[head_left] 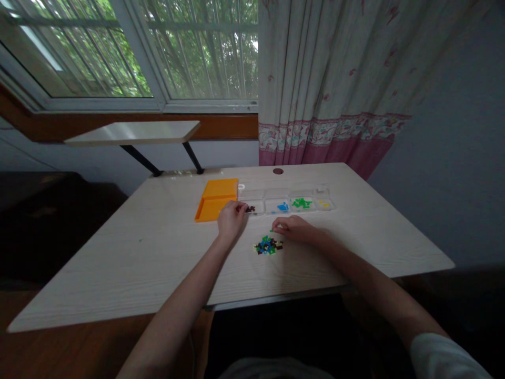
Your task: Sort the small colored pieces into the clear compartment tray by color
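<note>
A mixed pile of small blue, green, dark brown and pale pieces (268, 245) lies on the table in front of me. Just above it, my right hand (294, 228) pinches a small green piece (272, 230) between its fingertips. My left hand (232, 220) is at the leftmost clear compartment, fingers closed together beside the dark brown pieces (250, 209); whether they hold one is hidden. Further right, other clear compartments contain blue pieces (283, 207), green pieces (302, 203) and a few yellow pieces (324, 203).
An open orange case (216, 201) lies left of the compartments, partly behind my left hand. Clear lids (278, 193) stand open behind the compartments. A raised white shelf (136, 132) on black legs is at the table's back left. A curtain (327, 84) hangs behind the table (165, 268).
</note>
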`<state>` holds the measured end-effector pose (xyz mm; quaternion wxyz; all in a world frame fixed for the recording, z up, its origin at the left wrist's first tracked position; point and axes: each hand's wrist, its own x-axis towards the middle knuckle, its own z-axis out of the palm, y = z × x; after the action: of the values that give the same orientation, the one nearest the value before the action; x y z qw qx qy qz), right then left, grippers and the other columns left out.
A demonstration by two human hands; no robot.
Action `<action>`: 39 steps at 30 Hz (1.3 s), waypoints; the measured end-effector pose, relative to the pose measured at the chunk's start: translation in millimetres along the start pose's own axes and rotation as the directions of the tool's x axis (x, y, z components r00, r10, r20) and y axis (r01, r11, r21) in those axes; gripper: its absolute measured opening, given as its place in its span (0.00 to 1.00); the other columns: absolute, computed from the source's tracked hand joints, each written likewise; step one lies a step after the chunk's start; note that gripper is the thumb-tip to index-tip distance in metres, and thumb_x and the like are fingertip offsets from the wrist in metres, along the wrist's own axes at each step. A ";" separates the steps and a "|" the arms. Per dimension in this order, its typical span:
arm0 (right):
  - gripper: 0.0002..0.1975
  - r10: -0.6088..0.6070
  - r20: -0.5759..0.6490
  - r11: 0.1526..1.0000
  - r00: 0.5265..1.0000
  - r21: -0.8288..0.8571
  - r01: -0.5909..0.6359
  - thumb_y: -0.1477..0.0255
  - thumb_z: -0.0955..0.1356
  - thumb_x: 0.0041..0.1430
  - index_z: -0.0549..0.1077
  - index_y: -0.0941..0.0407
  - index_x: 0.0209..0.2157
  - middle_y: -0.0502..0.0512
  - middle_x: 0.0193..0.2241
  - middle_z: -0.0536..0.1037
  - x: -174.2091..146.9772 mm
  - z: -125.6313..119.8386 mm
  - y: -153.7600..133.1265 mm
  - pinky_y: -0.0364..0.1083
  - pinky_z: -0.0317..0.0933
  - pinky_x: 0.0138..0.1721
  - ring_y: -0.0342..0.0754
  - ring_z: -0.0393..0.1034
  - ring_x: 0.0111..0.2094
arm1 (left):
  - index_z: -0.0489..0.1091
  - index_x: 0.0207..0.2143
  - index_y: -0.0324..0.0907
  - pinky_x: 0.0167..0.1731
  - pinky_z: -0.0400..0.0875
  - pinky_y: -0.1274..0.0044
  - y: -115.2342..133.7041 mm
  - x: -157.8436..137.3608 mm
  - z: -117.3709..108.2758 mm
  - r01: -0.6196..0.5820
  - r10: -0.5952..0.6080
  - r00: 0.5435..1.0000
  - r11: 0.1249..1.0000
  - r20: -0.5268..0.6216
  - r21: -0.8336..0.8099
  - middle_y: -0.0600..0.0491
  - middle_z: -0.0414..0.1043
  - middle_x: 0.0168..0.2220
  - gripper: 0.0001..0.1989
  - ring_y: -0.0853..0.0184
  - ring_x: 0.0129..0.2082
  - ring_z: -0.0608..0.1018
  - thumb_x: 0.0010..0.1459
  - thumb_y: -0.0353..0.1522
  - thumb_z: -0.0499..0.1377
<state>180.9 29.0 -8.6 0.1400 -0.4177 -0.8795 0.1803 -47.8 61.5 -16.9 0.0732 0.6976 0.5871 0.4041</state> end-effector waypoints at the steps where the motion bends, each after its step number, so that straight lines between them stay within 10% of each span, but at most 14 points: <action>1: 0.08 0.007 -0.017 1.000 1.000 0.003 -0.007 0.69 0.63 0.58 0.72 0.55 0.36 0.47 0.20 0.70 0.2 0.4 0.8 0.38 0.50 0.27 0.40 0.61 0.22 | 0.72 0.29 0.39 0.29 0.62 0.79 1.2 -0.9 0.4 -0.029 0.030 0.999 0.999 0.025 -0.041 0.52 0.71 0.27 0.11 0.69 0.27 0.70 0.54 0.37 0.54; 10: 0.11 0.070 -0.167 0.997 0.984 -0.019 -0.074 0.66 0.61 0.59 0.71 0.54 0.38 0.46 0.19 0.67 1.2 1.4 1.2 0.39 0.48 0.26 0.40 0.59 0.22 | 0.74 0.33 0.39 0.24 0.58 0.82 30.7 -18.4 2.6 -0.298 0.398 0.836 0.907 0.378 -0.298 0.56 0.66 0.20 0.13 0.74 0.20 0.65 0.55 0.37 0.54; 30: 0.11 0.030 -0.282 0.998 0.959 -0.048 -0.045 0.65 0.63 0.56 0.72 0.55 0.36 0.45 0.15 0.63 1.4 6.6 3.8 0.38 0.47 0.23 0.39 0.57 0.18 | 0.72 0.33 0.38 0.21 0.54 0.83 32.2 -17.9 1.6 -0.158 0.307 0.842 0.927 0.443 -0.341 0.60 0.57 0.17 0.13 0.76 0.18 0.61 0.54 0.39 0.55; 39: 0.17 -0.041 -0.562 0.990 0.826 -0.133 -0.041 0.61 0.59 0.58 0.74 0.57 0.32 0.46 0.12 0.60 -4.4 -13.7 13.8 0.39 0.51 0.24 0.40 0.55 0.16 | 0.71 0.24 0.36 0.19 0.53 0.84 14.1 -10.7 -3.1 -0.133 0.320 0.624 0.942 0.713 -0.307 0.57 0.61 0.17 0.14 0.76 0.18 0.61 0.49 0.40 0.57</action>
<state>198.5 36.4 -2.7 0.3634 -0.4610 -0.8095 -0.0125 -38.9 46.7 -11.8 0.3364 0.8573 0.3607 0.1477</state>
